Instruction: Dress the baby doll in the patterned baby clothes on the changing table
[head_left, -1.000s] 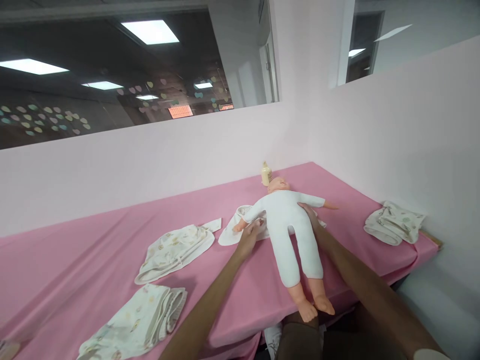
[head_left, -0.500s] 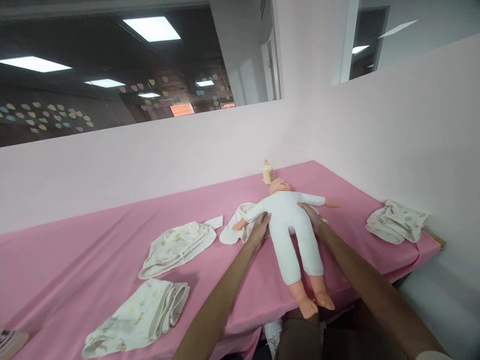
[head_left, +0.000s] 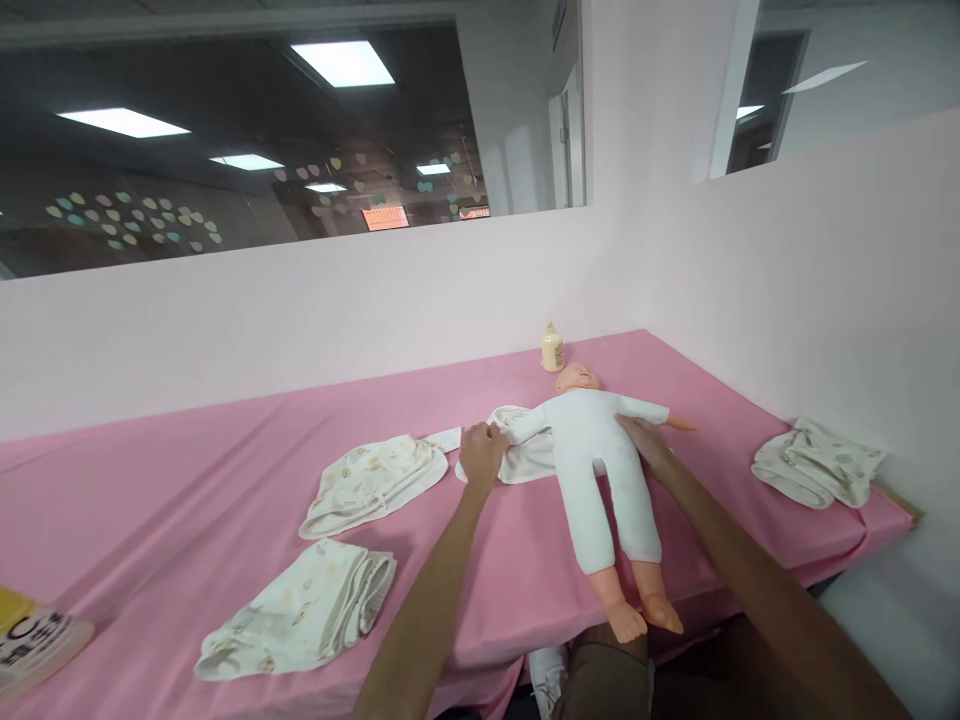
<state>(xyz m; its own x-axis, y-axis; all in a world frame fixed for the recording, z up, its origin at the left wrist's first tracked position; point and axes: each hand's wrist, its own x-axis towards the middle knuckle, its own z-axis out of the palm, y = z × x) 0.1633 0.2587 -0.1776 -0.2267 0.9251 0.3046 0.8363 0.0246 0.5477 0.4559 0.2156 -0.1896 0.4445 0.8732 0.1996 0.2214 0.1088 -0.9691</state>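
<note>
A baby doll (head_left: 600,470) in a white body suit lies on its back on the pink table (head_left: 225,480), feet hanging past the front edge. My right hand (head_left: 643,440) rests flat against the doll's side under its arm, fingers stretched out. My left hand (head_left: 481,455) is curled on the edge of a white cloth (head_left: 525,455) that lies under the doll's other arm, covering the doll's hand. A small baby bottle (head_left: 553,349) stands behind the doll's head by the wall.
A printed cloth (head_left: 371,483) lies left of my left hand and a folded one (head_left: 300,610) sits nearer the front edge. Another bundle (head_left: 817,465) rests at the table's right end. A yellow and white packet (head_left: 34,640) shows at far left. Pink walls (head_left: 787,300) close the back and right.
My left hand has slid off the doll's side leftward and closed on the white cloth's edge. The right hand stays on the doll. The view has shifted a little left.
</note>
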